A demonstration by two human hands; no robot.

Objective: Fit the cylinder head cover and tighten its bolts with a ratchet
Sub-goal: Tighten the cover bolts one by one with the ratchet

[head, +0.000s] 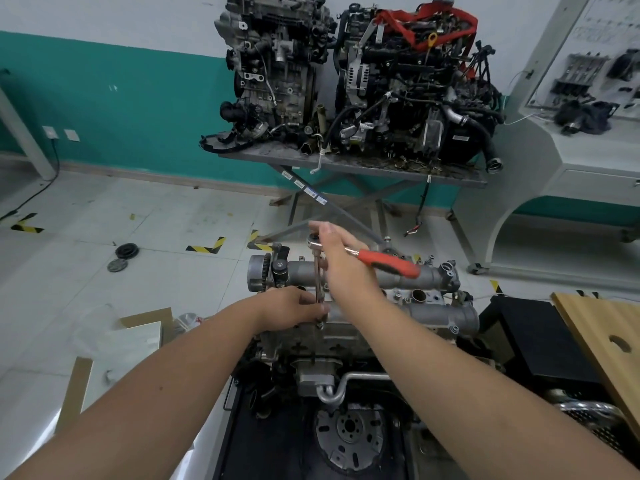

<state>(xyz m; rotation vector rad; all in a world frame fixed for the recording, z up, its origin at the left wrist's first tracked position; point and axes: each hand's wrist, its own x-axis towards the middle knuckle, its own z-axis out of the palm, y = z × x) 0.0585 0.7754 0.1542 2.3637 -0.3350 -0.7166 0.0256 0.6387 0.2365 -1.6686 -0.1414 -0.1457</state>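
Here the cylinder head cover [360, 285] sits on the engine, the left hand [291, 308] pinching the extension [318, 278] over a near-edge bolt [320, 323], the right hand [341, 258] gripping the ratchet [367, 254]; next, presumably, a handle swing.

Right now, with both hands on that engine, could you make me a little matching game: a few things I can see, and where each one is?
Things:
1. ratchet
2. left hand
3. pulley
4. red strap

Places:
A. on the floor tiles
B. draped over the far engine
C. low on the extension bar
D. in the right hand

Pairs: 1-D, 2-C, 3-A, 4-B
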